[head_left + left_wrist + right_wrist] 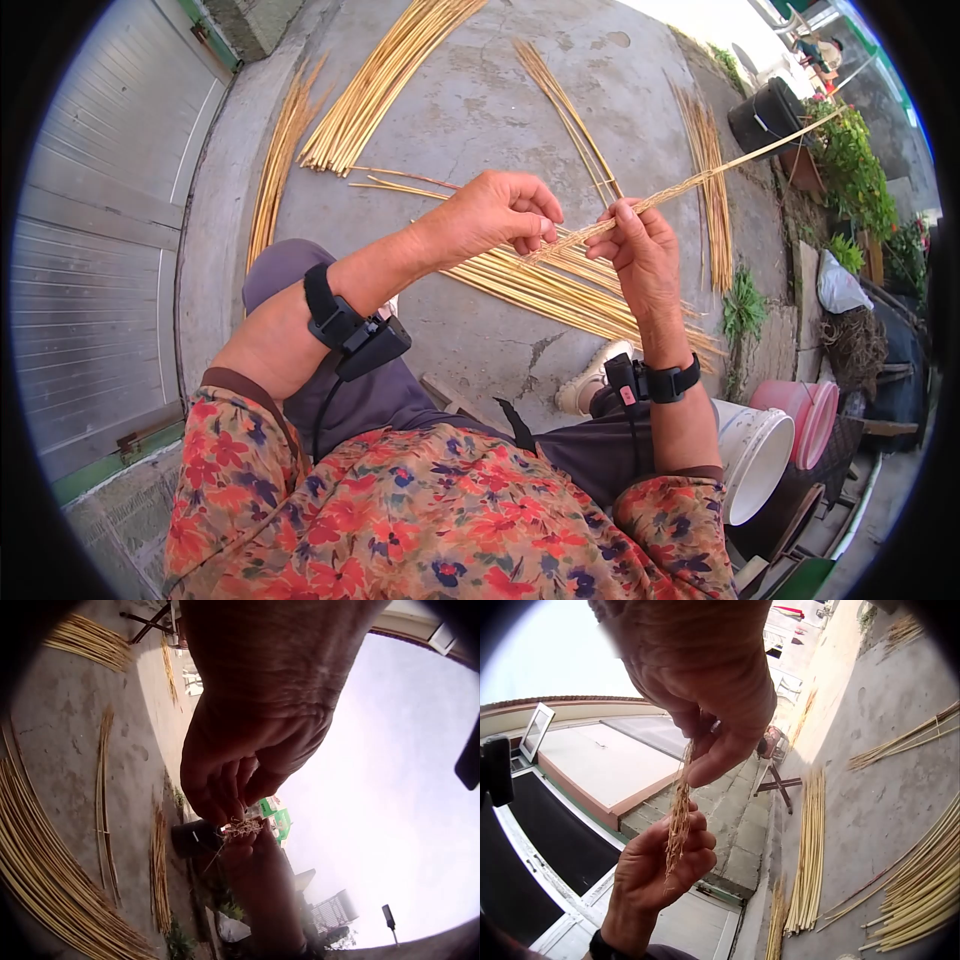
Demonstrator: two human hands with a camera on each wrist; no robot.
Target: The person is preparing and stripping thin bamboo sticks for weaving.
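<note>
Work appears part-done, with a straight yellow reed-like bundle (385, 90) laid on grey concrete (480, 110), the left hand (490, 224) curled, hold undeterminable, near the tip of one feathery tan stalk (678, 189), unplaced, pinched by the right hand (643, 255) above it, while only the left wrist view shows a dark pole-mounted lamp (388, 916)
</note>
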